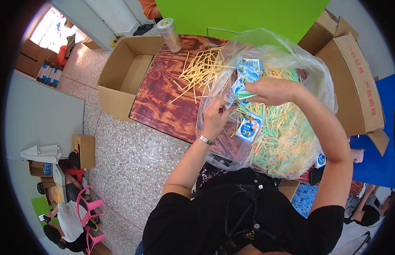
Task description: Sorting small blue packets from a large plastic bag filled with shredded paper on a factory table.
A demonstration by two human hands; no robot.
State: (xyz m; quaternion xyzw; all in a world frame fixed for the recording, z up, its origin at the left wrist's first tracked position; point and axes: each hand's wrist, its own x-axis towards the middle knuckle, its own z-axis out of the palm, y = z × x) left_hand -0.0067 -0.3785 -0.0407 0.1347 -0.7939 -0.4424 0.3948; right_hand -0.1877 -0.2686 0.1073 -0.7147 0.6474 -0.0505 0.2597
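- At the centre of the view, we see the left hand (215, 117) and the right hand (271, 90) working close together at the open mouth of a big clear plastic bag (308, 68).
- Our left hand has its fingers closed on the lower end of a strip of small blue-and-white packets (244, 78); the strip runs up toward 1 o'clock from this hand.
- Our right hand is closed on a few green straws (245, 95) just beside the strip, at 3 o'clock from the left hand; how tight this grip is, we cannot tell.
- One more blue packet (249, 128) lies inside the bag, at 6 o'clock from the hands, on a heap of green and yellow straws (286, 136).
- Loose yellow straws (199, 70) lie on the dark wooden table (163, 102), at 10 o'clock from the hands.
- A metal can (169, 35) stands at 11 o'clock, at the far table edge.
- An open cardboard box (125, 72) sits on the floor at 9 o'clock, touching the table.
- Other cardboard boxes (354, 80) stand at 3 o'clock.
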